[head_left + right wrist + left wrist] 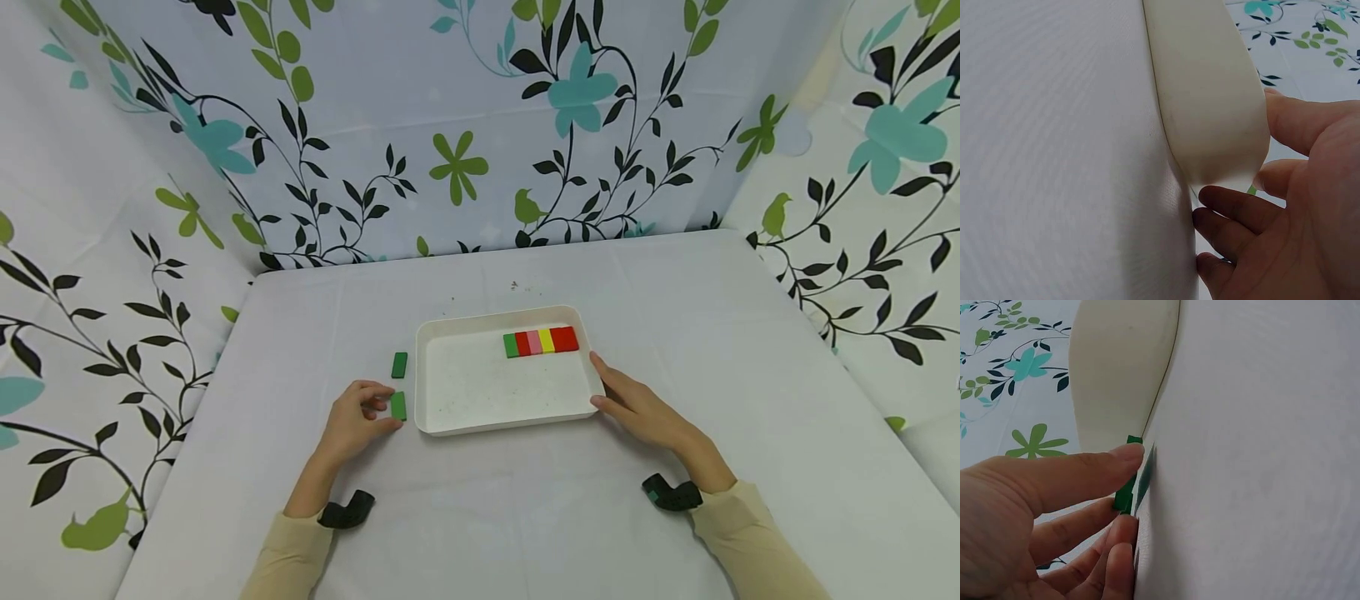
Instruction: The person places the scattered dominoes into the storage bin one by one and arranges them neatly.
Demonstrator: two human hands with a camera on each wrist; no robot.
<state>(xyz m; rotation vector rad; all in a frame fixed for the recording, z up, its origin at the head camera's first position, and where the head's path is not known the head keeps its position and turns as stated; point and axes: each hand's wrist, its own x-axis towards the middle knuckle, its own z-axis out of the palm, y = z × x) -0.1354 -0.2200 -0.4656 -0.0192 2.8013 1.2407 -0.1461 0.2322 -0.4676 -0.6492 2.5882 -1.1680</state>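
Note:
My left hand is at the left of the white tray, pinching a small green tile between thumb and fingers. In the left wrist view the green tile stands edge-on behind the thumb tip, low over the white cloth. A second green tile lies flat just beyond that hand. At the tray's right end, my right hand touches the rim and end wall with thumb and fingers spread. Its thumb lies against the tray's edge in the right wrist view, with several fingers lower on the cloth.
Inside the tray, toward its far right, a row of tiles runs green, red, pink, yellow, red, side by side. White cloth covers the table. Patterned curtains with leaves and birds stand behind and at both sides.

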